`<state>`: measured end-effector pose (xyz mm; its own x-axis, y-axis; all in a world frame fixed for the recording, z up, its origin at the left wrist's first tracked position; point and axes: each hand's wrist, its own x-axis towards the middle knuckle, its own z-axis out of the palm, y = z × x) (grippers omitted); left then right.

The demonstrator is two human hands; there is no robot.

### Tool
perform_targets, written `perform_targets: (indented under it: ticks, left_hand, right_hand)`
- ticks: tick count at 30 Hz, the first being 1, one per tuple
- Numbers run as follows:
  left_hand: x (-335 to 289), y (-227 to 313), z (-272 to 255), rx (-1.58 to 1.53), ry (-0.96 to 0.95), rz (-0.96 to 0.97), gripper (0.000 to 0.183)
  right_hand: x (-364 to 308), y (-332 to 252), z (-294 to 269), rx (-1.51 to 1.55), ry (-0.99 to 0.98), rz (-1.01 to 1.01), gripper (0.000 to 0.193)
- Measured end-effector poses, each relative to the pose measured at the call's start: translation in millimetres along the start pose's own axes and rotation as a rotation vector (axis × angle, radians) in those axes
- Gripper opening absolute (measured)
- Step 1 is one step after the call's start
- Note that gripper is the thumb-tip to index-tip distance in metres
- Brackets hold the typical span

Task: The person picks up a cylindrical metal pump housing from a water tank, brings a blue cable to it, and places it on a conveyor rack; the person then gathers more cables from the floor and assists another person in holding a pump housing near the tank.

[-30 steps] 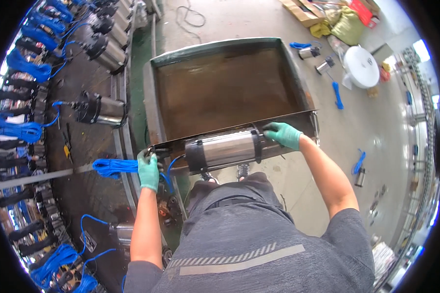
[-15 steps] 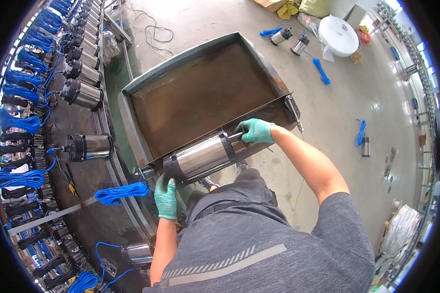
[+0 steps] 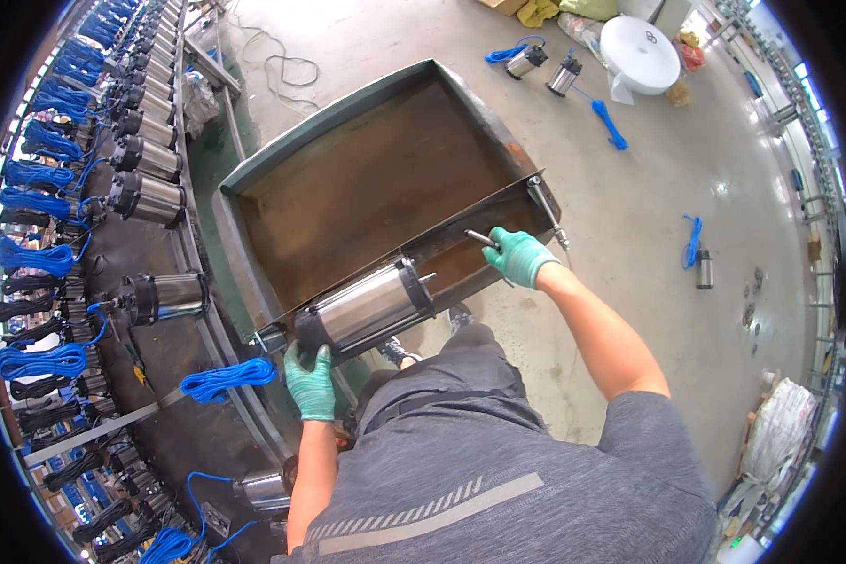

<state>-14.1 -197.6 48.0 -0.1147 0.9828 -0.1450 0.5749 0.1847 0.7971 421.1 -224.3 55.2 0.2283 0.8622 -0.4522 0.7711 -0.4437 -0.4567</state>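
Observation:
A steel pump [image 3: 362,310] with black ends lies along the near edge of a metal tank [image 3: 230,211], in its narrow front section. My left hand [image 3: 311,387], in a green glove, is open against the pump's black left end, thumb raised and apart from the fingers. In my right hand [image 3: 519,256], also gloved in green, is a short dark metal tube [image 3: 480,238], one end pointing left toward the pump. The tube is clear of a small stub [image 3: 429,278] on the pump's right end. Whether it is hollow I cannot tell.
To my left, a dark bench [image 3: 150,246] carries a row of steel pumps with blue cable coils. A loose blue coil [image 3: 227,379] lies beside my left hand. A metal fitting [image 3: 548,209] sits at the tank's right corner. More pumps [image 3: 526,62] stand on the floor.
My right hand has moved right, away from the pump's end, with the metal tube, and the stub now shows. My left hand stays at the black end. The whole view has shifted slightly.

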Motion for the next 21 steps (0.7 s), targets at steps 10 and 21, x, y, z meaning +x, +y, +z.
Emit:
perform_targets:
  ticks: [10, 21]
  left_hand:
    - [3.6, -4.1, 3.5, -0.020, -0.032, -0.011, 0.060]
    - [7.0, -108.3, -98.8, -0.357, 0.636, -0.543, 0.035]
  right_hand:
    - [31.0, 94.0, -21.7, 0.027, 0.265, 0.463, 0.041]
    - [-9.8, 36.9, -11.5, 0.081, 0.509, 0.050, 0.030]
